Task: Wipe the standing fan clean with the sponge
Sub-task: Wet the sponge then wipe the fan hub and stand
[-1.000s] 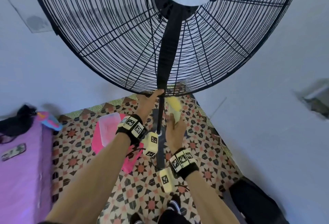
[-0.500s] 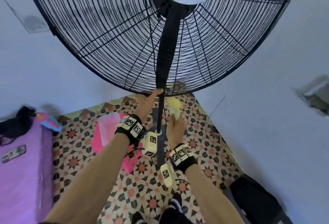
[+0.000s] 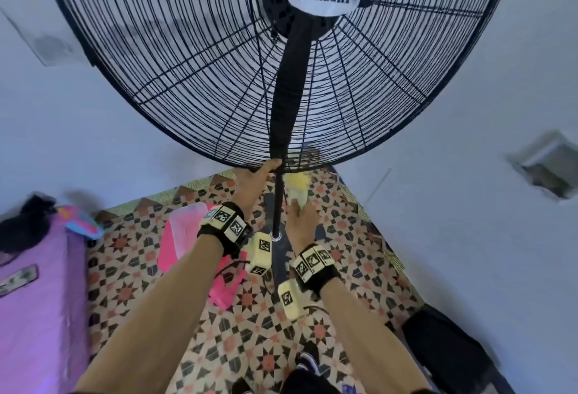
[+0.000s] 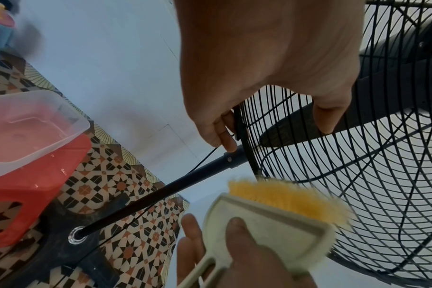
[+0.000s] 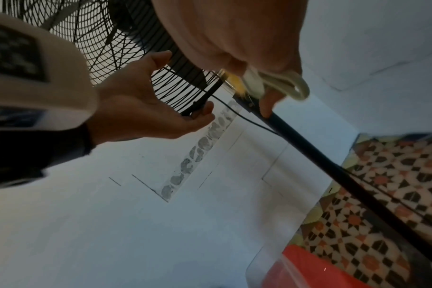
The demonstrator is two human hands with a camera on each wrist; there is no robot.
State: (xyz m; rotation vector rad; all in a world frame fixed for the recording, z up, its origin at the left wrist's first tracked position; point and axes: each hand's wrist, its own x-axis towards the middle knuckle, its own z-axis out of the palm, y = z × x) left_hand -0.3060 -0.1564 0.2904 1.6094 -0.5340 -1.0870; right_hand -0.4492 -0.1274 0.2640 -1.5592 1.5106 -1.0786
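A big black standing fan fills the head view, its wire guard [image 3: 219, 80] hanging above both hands. My left hand [image 3: 255, 179] grips the guard's bottom rim [image 4: 237, 124], fingers behind it and thumb on the front wires. My right hand [image 3: 300, 215] holds a cream scrub brush with yellow bristles [image 4: 279, 210] just right of the black pole [image 3: 277, 206]. The bristles point up at the underside of the guard; contact is unclear. In the right wrist view the brush's loop handle [image 5: 284, 81] sticks out of my fist beside the left hand [image 5: 141, 109].
A clear plastic tub [image 4: 25, 126] sits on a red-pink stool [image 4: 32, 185] left of the pole. White walls stand close behind and to the right. A purple surface [image 3: 37, 299] lies at the left and a black object [image 3: 447, 350] at the lower right.
My right hand has lifted the brush a little closer to the guard's bottom rim. The left hand keeps its grip on the rim.
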